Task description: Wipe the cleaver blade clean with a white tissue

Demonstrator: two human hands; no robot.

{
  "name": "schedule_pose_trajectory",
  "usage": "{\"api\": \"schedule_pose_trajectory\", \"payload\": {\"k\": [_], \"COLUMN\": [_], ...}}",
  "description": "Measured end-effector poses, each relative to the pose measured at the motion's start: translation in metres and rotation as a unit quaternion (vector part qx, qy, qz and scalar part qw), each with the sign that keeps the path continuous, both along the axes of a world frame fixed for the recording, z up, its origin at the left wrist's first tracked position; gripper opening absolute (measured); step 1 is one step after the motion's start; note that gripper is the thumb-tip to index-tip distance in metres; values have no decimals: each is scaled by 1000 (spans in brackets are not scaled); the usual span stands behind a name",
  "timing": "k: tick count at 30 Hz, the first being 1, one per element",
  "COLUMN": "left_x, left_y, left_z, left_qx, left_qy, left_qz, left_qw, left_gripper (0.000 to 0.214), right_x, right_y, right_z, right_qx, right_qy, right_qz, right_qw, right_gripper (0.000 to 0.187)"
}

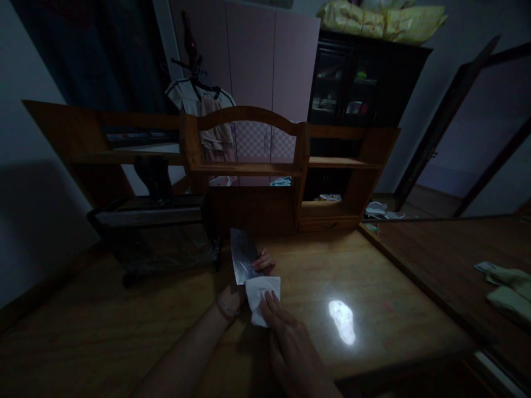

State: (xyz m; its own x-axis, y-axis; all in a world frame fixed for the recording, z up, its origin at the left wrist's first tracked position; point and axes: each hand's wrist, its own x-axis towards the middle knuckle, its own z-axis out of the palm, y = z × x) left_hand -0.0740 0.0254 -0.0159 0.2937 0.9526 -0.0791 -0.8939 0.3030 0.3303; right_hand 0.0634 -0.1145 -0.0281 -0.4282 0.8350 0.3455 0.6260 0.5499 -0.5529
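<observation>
Between both hands, right hand (pixel 290 337) presses tissue (pixel 262 298) against cleaver (pixel 244 257).

left palm (pixel 232 298) hidden behind cleaver blade (pixel 243 262)

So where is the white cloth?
In the head view, the white cloth lies low at centre on the wooden desk, under the right hand, against the shiny blade.

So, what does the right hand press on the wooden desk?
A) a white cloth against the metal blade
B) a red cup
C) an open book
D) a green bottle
A: the right hand lies with its fingers on a white cloth, which meets the lower edge of the flat metal blade that the left hand holds on the desk.
</observation>
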Motion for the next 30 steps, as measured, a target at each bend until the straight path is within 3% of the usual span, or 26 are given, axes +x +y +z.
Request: {"api": "schedule_pose_trajectory", "payload": {"k": [10, 16, 27, 30], "left_x": [2, 1, 1, 1], "left_y": [-2, 0, 2, 1], "left_z": [6, 6, 6, 7], "left_qx": [-44, -58, -51, -44], "left_qy": [-27, -23, -32, -34], "left_qz": [-15, -14, -20, -23], "left_qw": [999, 998, 998, 998], "left_gripper": [27, 25, 28, 28], "right_x": [13, 16, 23, 24], "right_y": [-16, -15, -23, -28], "right_z": [9, -1, -32, -38], "right_qx": [-57, -88, 6, -3], "right_qy": [-40, -53, -41, -37], "right_qz": [38, 34, 17, 11], "right_qw": [997, 994, 999, 999], "right_gripper": [76, 76, 85, 80]}}
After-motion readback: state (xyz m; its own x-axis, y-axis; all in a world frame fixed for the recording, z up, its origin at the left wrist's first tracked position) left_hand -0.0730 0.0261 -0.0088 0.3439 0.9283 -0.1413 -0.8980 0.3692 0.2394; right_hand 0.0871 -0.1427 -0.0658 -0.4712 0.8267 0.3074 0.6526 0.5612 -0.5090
